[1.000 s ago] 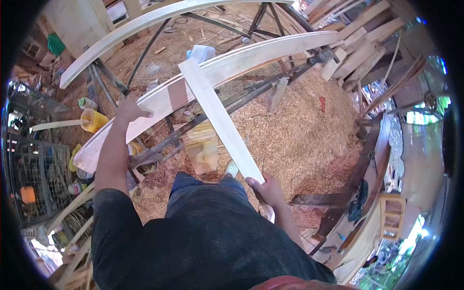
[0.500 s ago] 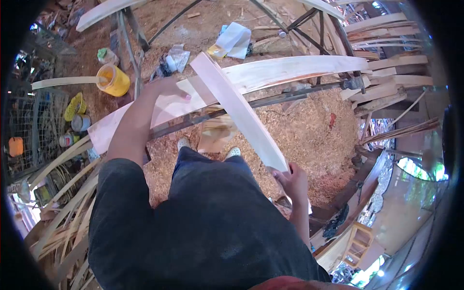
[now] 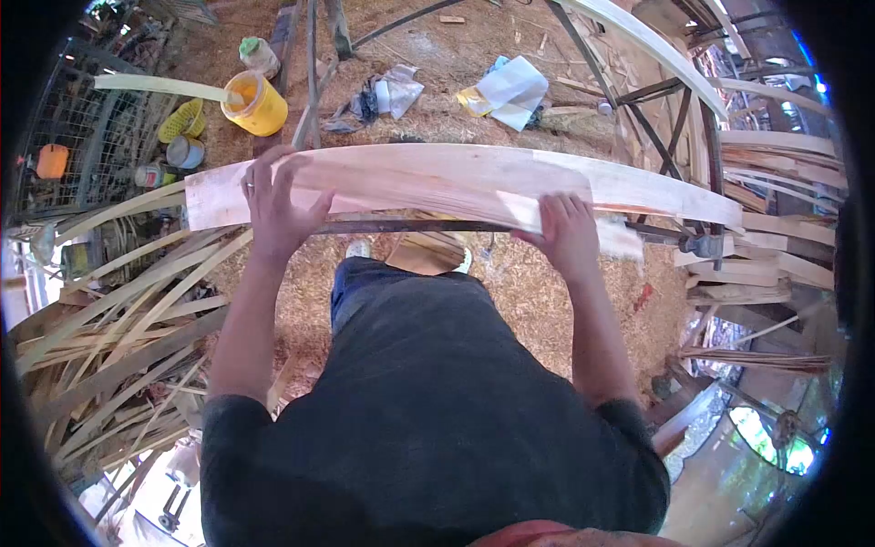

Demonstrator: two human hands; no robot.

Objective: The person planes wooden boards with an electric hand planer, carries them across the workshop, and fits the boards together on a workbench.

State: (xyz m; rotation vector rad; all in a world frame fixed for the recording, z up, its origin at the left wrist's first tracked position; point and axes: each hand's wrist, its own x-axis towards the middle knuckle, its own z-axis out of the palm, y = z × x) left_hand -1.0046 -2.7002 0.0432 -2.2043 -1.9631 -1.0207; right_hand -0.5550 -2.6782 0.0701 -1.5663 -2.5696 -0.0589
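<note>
A long pale wooden board (image 3: pixel 670 190) lies across a dark metal frame in front of me. On top of it is a shorter wooden board (image 3: pixel 410 189), running between my hands at a slight slant. My left hand (image 3: pixel 281 208) grips the shorter board's left end, fingers over the far side and thumb toward the near edge. Toward its right end, my right hand (image 3: pixel 567 232) holds it with the fingers on top and the thumb at the near edge. The shorter board's right end is blurred and sticks out past the near edge of the long one.
A dark metal bar (image 3: pixel 401 225) runs under the long board. Wood strips (image 3: pixel 137 319) are heaped at the left, with more boards (image 3: pixel 784 228) stacked at the right. A yellow bucket (image 3: pixel 255 108) stands beyond on the shavings-covered floor, near plastic bags (image 3: pixel 392 91).
My right hand has swung the shorter board's near end up and away, so it now lies along the long board. My left hand has come onto the shorter board. The view has shifted.
</note>
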